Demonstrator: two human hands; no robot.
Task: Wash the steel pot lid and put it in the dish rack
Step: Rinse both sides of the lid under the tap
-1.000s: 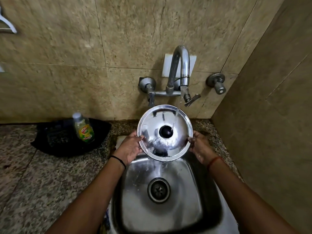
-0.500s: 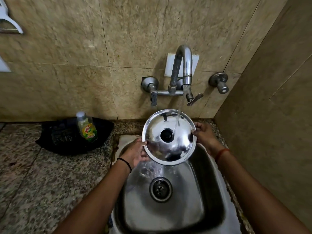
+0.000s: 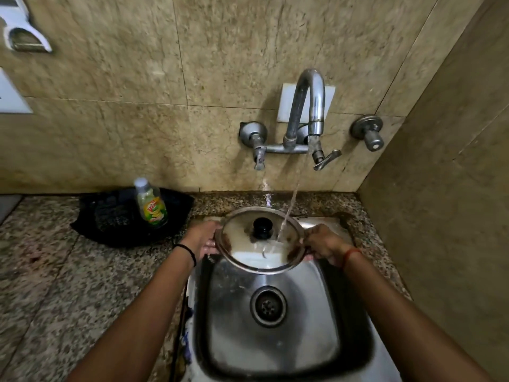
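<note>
- Now the steel pot lid (image 3: 248,244) lies flatter, knob up, lower than before.
- Both hands' fingers grip its rim: left hand (image 3: 202,238), right hand (image 3: 325,242).
- Water hits it between the fingers, over the sink (image 3: 355,312).

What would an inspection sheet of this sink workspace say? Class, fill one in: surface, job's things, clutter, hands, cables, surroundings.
Surface: speckled granite counter around a steel sink; drain uncovered.
Job's things: steel pot lid held over the sink, black knob up, under the running stream from the tap; brown marks near its rim. Dish rack: not recognisable.
Clutter: dish soap bottle standing on a black tray on the counter, left of the sink.
Hands: left hand and right hand each hold the lid's rim on opposite sides.
Cables: nothing seen.
Surroundings: beige tiled walls; a valve knob right of the tap; a white fixture upper left.
</note>
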